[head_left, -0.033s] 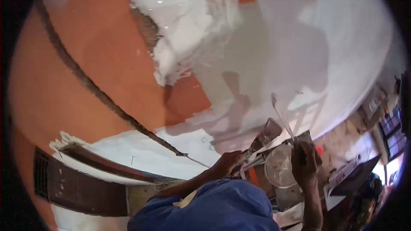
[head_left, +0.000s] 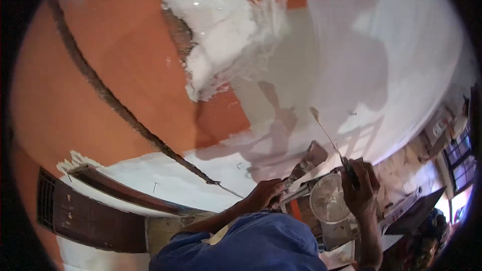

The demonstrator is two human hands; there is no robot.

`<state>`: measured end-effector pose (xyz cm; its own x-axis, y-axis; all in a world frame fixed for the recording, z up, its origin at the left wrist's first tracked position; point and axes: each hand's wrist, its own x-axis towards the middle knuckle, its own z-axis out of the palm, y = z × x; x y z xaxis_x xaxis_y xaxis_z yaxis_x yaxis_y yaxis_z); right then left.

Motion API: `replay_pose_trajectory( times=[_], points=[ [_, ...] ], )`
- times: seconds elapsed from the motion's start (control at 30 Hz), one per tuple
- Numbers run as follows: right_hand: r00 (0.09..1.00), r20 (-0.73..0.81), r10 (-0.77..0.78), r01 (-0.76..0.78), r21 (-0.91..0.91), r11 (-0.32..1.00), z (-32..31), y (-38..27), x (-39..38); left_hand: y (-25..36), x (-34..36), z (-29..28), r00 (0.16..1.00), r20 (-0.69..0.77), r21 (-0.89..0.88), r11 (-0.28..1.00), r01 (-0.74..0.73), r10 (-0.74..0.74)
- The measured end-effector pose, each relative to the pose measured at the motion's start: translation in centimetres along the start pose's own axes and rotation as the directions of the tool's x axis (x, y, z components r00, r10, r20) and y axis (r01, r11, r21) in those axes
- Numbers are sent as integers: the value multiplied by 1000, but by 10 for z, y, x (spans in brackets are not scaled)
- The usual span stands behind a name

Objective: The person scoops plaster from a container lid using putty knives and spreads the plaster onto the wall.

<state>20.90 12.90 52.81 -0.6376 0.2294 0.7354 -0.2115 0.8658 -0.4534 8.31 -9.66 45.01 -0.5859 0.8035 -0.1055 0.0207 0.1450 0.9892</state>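
With your right hand wrapped round the knife at the bucket's right side, and your left hand closed on the scraper at its left, best steady both blades, tilting neither enough to drip.

Wall: orange at left, grey-beige section mid, whitish at right. Glossy white patch high on the orange; rough brown edge exposed along its left side. Dark groove runs diagonally down the orange into a white lower band. Lower left: dark brown panel, door-like, slatted at one end. Far right: barred window, bright light below it. Soft shadows lie across the wall's right half.
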Motion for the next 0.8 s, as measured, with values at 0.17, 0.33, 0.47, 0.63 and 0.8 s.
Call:
replay_pose_trajectory(
  times=[0.17, 0.33, 0.47, 0.63, 0.8],
  points=[
    [926, -83, -369, 371, 13, 929, 3, -33, 121, 9, -30, -32, 991, -58, -157, 981, 110, -120],
    [886, -5, -464, 463, 61, 884, -4, -67, 213, -2, -42, -45, 983, -164, -220, 975, 42, -80],
    [848, 64, -527, 501, 233, 834, -8, -82, 270, -8, -44, -46, 972, -203, -260, 964, 60, -116],
    [806, 173, -566, 469, 397, 789, -8, -88, 325, -11, -52, -45, 962, -242, -289, 956, 55, -129],
    [773, 250, -583, 434, 462, 773, -2, -95, 353, -13, -55, -46, 953, -251, -319, 944, 85, -170]
  ],
)
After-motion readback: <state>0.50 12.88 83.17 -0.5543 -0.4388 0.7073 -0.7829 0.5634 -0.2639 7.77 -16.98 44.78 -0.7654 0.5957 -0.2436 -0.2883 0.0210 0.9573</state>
